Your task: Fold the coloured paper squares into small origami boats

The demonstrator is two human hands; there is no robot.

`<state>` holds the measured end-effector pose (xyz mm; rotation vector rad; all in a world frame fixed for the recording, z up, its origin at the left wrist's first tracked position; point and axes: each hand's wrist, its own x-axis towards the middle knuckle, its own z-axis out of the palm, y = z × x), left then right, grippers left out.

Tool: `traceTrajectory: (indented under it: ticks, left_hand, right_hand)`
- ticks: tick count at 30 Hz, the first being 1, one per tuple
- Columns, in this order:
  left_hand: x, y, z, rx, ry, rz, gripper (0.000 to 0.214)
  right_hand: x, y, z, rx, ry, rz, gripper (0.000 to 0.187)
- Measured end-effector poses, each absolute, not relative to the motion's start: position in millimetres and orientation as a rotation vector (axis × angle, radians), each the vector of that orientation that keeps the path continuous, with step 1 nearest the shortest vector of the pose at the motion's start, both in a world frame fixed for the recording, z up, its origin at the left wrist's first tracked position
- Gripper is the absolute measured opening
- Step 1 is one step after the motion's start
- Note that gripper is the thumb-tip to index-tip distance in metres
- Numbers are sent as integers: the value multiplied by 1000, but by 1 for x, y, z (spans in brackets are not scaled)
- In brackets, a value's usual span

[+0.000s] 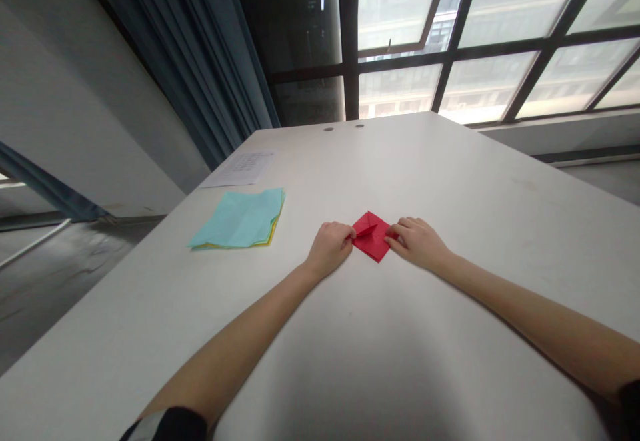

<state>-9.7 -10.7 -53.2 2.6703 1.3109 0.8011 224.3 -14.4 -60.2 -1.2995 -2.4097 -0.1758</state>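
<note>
A small folded red paper [373,237] lies diamond-wise on the white table [450,181], between both hands. My left hand [330,246] is curled, its fingertips pinching a raised flap at the paper's left corner. My right hand [419,241] rests on the paper's right corner, fingers bent and pressing it down. Both forearms stretch forward across the table.
A stack of coloured sheets [240,219], light blue on top with yellow beneath, lies to the left. A printed white sheet [243,169] sits beyond it near the table's left edge. Two cable holes [343,127] mark the far edge. Curtain and windows stand behind.
</note>
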Motion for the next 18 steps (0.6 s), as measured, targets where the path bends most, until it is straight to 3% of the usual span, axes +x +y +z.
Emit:
traceTrajectory:
  ticks: [7,12,18]
  left_hand:
    - [-9,-9,-54,2754,1208,655,22]
    - [-9,-8,-53,2792,1159,610,24]
    - [-7,-8,-54,2888,1099,543,21]
  right_hand:
    - [225,-12,-62,-1104,-2405,-72,22]
    - [224,-9,-64,-911,-2451,129,32]
    - [223,-8,-64,-904,-2523,145,34]
